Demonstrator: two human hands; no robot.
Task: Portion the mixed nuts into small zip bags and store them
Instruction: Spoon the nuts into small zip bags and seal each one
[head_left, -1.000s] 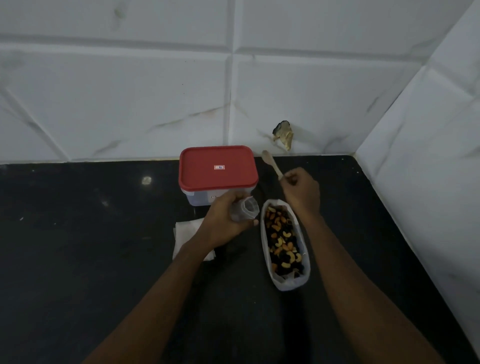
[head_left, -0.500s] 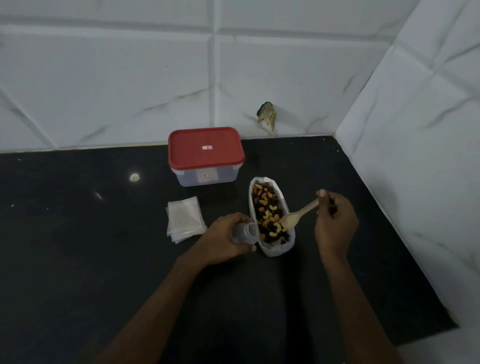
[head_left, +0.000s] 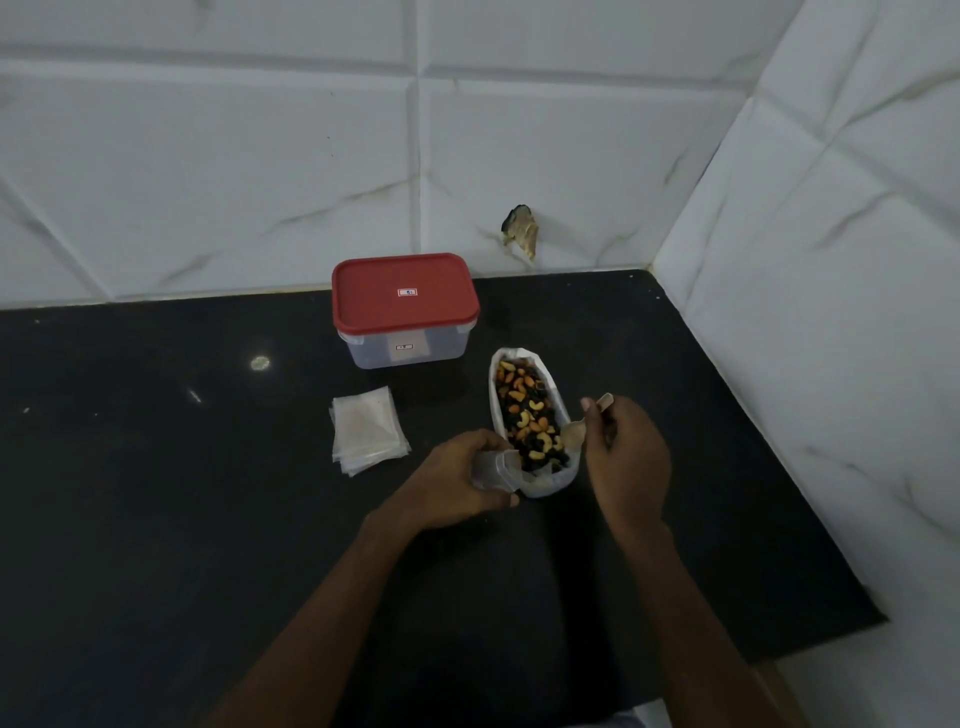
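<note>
The left hand (head_left: 457, 486) grips 1 small zip bag (head_left: 496, 469) beside the nut bag (head_left: 530, 421); the right hand (head_left: 626, 457) dips a wooden spoon (head_left: 576, 434) in.

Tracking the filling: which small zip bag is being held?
The zip bag gripped by the left hand, beside the nut pack; the others lie in a stack on the counter.

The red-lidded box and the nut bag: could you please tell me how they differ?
The box is shut under its lid; the nut bag lies open, nuts showing. The box stands back by the wall, untouched; the nut bag lies between the left hand, which holds a zip bag, and the right hand, whose spoon dips into it. Both rest on the counter.
</note>
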